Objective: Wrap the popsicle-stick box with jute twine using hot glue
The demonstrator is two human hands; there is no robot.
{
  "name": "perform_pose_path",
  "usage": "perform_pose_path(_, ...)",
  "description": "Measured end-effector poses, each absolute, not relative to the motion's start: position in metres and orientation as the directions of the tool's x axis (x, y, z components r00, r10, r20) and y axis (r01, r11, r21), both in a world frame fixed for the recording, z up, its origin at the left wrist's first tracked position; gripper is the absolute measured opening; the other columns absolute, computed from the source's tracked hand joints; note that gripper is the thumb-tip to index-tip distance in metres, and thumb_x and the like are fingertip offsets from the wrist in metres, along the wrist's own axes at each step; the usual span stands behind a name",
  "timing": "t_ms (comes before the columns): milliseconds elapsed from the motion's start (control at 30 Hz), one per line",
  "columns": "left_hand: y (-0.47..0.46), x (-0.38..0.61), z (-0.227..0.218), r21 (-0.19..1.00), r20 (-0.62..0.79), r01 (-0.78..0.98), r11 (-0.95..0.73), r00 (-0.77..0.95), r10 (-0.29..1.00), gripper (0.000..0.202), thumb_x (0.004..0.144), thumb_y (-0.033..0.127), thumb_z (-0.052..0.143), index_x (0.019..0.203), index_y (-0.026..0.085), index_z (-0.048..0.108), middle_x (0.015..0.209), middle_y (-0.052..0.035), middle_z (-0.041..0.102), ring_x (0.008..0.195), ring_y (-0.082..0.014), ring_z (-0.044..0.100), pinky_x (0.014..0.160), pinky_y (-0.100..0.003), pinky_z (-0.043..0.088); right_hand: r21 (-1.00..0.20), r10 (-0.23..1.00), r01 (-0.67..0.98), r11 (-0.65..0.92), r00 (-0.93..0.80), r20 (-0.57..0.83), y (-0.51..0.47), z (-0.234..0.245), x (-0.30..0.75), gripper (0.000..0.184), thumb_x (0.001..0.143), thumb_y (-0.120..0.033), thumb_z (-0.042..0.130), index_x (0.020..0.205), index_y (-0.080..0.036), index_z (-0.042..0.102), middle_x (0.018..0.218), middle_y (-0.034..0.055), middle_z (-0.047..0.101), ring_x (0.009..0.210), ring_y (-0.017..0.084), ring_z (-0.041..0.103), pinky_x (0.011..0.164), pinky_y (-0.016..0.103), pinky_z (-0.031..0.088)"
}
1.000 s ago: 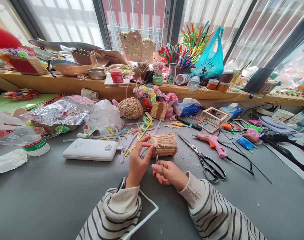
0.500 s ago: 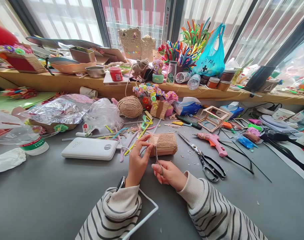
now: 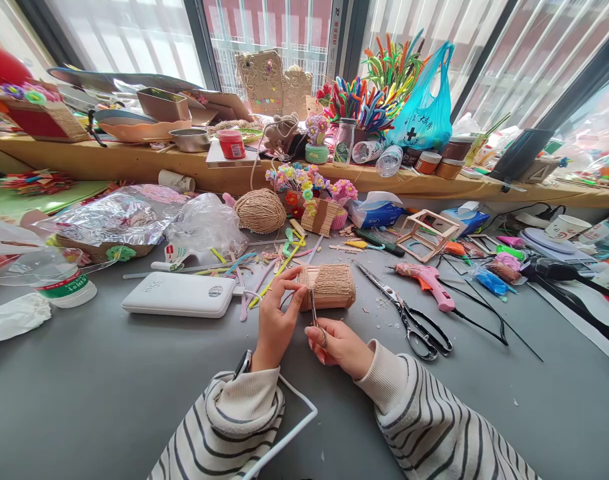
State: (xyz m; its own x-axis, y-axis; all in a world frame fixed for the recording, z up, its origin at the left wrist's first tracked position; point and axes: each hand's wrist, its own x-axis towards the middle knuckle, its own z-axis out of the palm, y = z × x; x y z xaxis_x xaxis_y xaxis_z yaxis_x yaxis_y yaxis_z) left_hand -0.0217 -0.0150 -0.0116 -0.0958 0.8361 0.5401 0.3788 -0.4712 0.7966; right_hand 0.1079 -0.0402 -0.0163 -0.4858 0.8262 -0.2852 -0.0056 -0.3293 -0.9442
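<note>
A small wooden-stick box [image 3: 334, 287], partly wrapped in rows of brown twine, lies on its side on the grey table. My left hand [image 3: 280, 313] is closed at its left end, with thumb and forefinger pinched together against the wrapping. From below, my right hand [image 3: 337, 343] grips slim metal tweezers [image 3: 313, 308]. Their tips point up and meet the twine near my left thumb. What lies exactly between the tips is too small to make out.
Right of the box lie black-handled scissors [image 3: 419, 327] and a pink glue gun [image 3: 431, 288]. A white power bank [image 3: 179, 295] sits left, its cable [image 3: 304, 407] running under my left wrist. Behind are a twine ball [image 3: 260, 211] and a wooden stick frame [image 3: 427, 235].
Both hands keep almost the same place at the box. The tweezers' prongs look slightly closer together. The view has shifted very slightly.
</note>
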Motion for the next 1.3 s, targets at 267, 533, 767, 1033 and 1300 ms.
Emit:
perform_pose_path(267,-0.0152,-0.0212,-0.0110,0.798,0.539,0.376,-0.471,-0.098,0.836,0.011,0.081,0.029,0.053,0.076,0.019,0.055,0.113,-0.0084,0.061,0.109,-0.0200,0.054,0.096,-0.040,0.039,-0.951,0.829,0.001,-0.308,-0.491,-0.269,-0.0408,-0.0148,0.1084,0.056,0.054,-0.072,0.058,0.056,-0.018,0.043,0.038,-0.0080,0.040,0.035,0.003,0.030,0.036,0.020,0.018)
perform_pose_path(533,-0.0151,-0.0211,-0.0108,0.801,0.537,0.370,-0.471,-0.094,0.838,0.012,0.081,0.029,0.052,0.076,0.019,0.055,0.114,-0.0097,0.060,0.110,-0.0204,0.054,0.096,-0.040,0.039,-0.949,0.810,-0.021,-0.315,-0.526,-0.257,-0.0397,-0.0178,0.1062,0.061,0.054,-0.078,0.050,0.057,-0.018,0.043,0.035,-0.0078,0.040,0.032,0.003,0.029,0.035,0.019,0.017)
perform_pose_path(767,-0.0151,-0.0212,-0.0123,0.802,0.535,0.366,-0.472,-0.088,0.840,0.013,0.082,0.030,0.050,0.078,0.019,0.054,0.115,-0.0102,0.060,0.110,-0.0217,0.054,0.096,-0.043,0.039,-0.953,0.814,-0.043,-0.301,-0.532,-0.233,-0.0387,-0.0206,0.1059,0.060,0.056,-0.078,0.048,0.057,-0.018,0.042,0.037,-0.0079,0.039,0.033,0.003,0.030,0.035,0.020,0.017)
perform_pose_path(1033,-0.0153,-0.0206,-0.0106,0.798,0.541,0.368,-0.478,-0.088,0.836,0.012,0.082,0.030,0.050,0.076,0.019,0.053,0.114,-0.0099,0.060,0.110,-0.0213,0.054,0.095,-0.042,0.040,-0.953,0.831,-0.044,-0.301,-0.502,-0.239,-0.0409,-0.0193,0.1062,0.059,0.057,-0.076,0.051,0.057,-0.018,0.042,0.038,-0.0080,0.038,0.034,0.003,0.031,0.037,0.019,0.019)
perform_pose_path(1300,-0.0154,-0.0206,-0.0102,0.793,0.548,0.372,-0.483,-0.089,0.832,0.011,0.082,0.029,0.050,0.076,0.019,0.053,0.114,-0.0093,0.060,0.109,-0.0206,0.054,0.096,-0.041,0.040,-0.953,0.840,-0.048,-0.298,-0.487,-0.238,-0.0419,-0.0176,0.1069,0.058,0.056,-0.074,0.054,0.054,-0.018,0.042,0.037,-0.0083,0.037,0.034,0.003,0.029,0.036,0.020,0.018)
